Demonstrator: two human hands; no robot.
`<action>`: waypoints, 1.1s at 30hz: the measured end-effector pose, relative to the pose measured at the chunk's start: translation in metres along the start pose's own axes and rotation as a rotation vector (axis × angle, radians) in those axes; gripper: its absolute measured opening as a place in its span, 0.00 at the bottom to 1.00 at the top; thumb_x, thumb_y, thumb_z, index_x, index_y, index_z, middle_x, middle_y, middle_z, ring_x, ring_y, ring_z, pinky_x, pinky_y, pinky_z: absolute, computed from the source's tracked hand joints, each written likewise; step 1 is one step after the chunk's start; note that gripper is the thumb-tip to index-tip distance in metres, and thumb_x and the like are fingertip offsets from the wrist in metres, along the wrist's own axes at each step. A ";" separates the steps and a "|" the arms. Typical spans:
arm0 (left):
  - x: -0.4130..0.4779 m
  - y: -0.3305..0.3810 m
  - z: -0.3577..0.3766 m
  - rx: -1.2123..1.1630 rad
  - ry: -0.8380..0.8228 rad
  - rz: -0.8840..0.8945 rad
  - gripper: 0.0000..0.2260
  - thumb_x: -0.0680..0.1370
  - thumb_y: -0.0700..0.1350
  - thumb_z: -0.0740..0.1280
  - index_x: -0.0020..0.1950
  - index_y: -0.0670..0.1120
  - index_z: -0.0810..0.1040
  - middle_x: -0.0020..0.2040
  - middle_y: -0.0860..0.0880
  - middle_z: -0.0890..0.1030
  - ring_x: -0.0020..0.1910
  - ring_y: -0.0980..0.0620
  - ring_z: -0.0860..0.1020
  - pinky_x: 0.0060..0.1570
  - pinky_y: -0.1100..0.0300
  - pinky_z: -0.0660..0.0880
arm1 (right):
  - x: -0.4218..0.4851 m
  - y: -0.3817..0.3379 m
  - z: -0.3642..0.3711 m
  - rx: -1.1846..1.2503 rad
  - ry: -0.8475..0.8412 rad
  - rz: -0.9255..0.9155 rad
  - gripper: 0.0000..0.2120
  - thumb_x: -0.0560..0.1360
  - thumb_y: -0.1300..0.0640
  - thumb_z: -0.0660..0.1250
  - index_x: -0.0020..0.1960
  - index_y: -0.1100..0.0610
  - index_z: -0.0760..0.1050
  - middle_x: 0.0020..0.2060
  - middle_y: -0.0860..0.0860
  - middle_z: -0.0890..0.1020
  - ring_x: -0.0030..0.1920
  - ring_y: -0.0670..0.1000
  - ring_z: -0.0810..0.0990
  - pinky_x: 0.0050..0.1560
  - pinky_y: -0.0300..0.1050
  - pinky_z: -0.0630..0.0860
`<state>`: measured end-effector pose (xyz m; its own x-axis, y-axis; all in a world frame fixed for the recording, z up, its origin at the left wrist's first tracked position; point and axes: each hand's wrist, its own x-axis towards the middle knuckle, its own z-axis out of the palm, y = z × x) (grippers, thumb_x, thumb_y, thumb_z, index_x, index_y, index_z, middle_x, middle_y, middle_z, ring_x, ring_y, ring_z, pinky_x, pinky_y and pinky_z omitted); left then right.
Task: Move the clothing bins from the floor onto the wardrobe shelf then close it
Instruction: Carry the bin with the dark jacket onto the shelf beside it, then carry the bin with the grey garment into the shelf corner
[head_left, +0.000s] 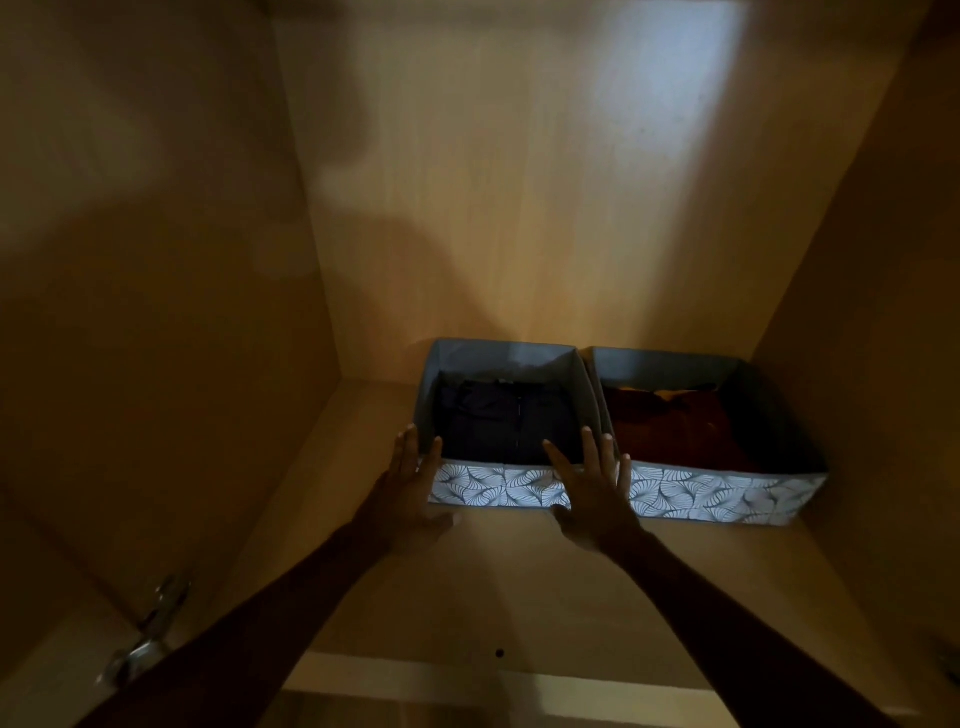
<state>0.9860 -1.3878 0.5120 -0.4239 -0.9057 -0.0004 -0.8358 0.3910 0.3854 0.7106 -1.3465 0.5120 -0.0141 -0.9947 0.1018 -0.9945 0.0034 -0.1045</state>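
Two grey fabric bins with a white leaf-patterned front stand side by side on the wardrobe shelf (467, 582). The left bin (498, 486) holds dark navy folded clothes. The right bin (727, 496) holds rust-brown clothes and sits against the right wall. My left hand (410, 493) lies flat, fingers spread, at the left bin's front left corner. My right hand (597, 493) is flat with fingers apart against the same bin's front right, near where the two bins meet. Neither hand grips anything.
The wardrobe's wooden side walls (156, 312) and back panel (519, 182) enclose the shelf. A metal door hinge (150, 629) shows at the lower left. Bare shelf lies left of the bins and in front of them.
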 end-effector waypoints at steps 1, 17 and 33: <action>-0.003 -0.002 0.003 -0.082 0.057 -0.005 0.47 0.73 0.65 0.66 0.79 0.53 0.38 0.78 0.46 0.33 0.76 0.49 0.34 0.74 0.46 0.49 | -0.006 -0.001 0.000 0.044 0.017 -0.008 0.41 0.75 0.47 0.65 0.77 0.41 0.41 0.77 0.60 0.36 0.76 0.63 0.33 0.73 0.67 0.39; -0.146 0.036 0.054 -1.206 0.562 -0.449 0.08 0.76 0.32 0.67 0.52 0.41 0.80 0.48 0.51 0.83 0.44 0.64 0.81 0.45 0.69 0.75 | -0.121 -0.072 0.029 1.359 -0.129 0.130 0.20 0.72 0.60 0.72 0.62 0.51 0.74 0.58 0.53 0.80 0.55 0.53 0.81 0.53 0.53 0.79; -0.411 0.167 0.173 -1.162 1.056 -1.240 0.09 0.77 0.37 0.65 0.55 0.46 0.79 0.48 0.47 0.84 0.44 0.50 0.81 0.44 0.59 0.73 | -0.265 -0.103 0.087 1.097 -0.980 -0.395 0.15 0.75 0.59 0.69 0.61 0.51 0.75 0.50 0.49 0.84 0.51 0.46 0.82 0.47 0.37 0.76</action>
<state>0.9605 -0.9222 0.4166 0.7977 -0.4404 -0.4119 0.3093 -0.2876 0.9064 0.8260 -1.0922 0.4102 0.7369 -0.5893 -0.3312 -0.3458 0.0924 -0.9337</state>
